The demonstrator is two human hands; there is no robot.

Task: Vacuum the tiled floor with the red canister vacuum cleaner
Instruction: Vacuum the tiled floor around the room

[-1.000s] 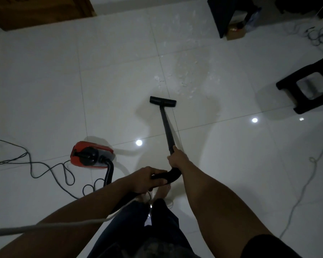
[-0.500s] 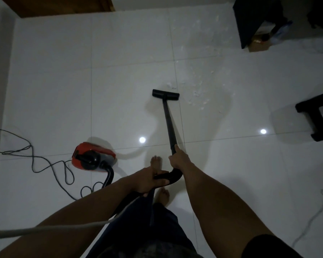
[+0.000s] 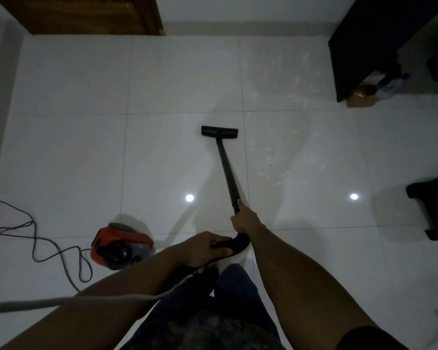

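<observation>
Head view, dim throughout. A black cord (image 3: 36, 238) runs off the left edge and loops toward the red vacuum cleaner (image 3: 119, 245), which sits on the tiled floor (image 3: 74, 147) to the person's left. A grey hose (image 3: 74, 301) is cut off at the left border. The left hand (image 3: 205, 251) curls round the curved handle (image 3: 235, 242), and the right hand (image 3: 245, 219) grips the wand (image 3: 228, 173) just above. The floor head (image 3: 219, 132) rests flat, with pale crumbs (image 3: 273, 162) scattered to its right. A blurred black stool (image 3: 435, 205) is cropped at the right edge.
</observation>
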